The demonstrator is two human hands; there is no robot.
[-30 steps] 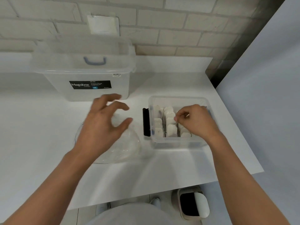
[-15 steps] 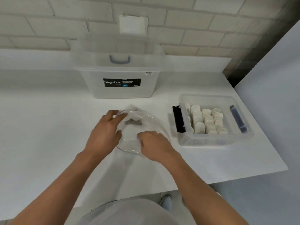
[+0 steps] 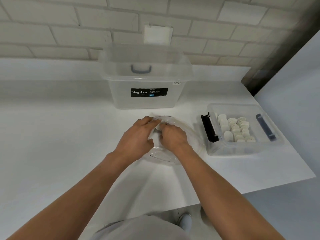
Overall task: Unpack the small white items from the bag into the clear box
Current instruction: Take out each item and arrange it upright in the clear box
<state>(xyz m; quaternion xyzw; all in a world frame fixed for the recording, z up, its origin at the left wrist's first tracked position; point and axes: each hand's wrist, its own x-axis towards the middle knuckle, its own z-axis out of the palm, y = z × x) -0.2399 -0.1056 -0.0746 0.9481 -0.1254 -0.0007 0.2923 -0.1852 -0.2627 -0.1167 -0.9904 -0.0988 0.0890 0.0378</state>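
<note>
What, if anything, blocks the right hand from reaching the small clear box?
Likely nothing, so yes: the small clear box stands open right of the right hand, only the bag between them.

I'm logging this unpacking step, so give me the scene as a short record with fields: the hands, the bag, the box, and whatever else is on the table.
Left hand: grips the clear bag at its mouth
Right hand: fingers curled at the bag's mouth; what it holds is hidden
Clear box: open, right of the bag, rows of small white items inside
Megabox bin: behind the bag, lid on
Table: white
</note>
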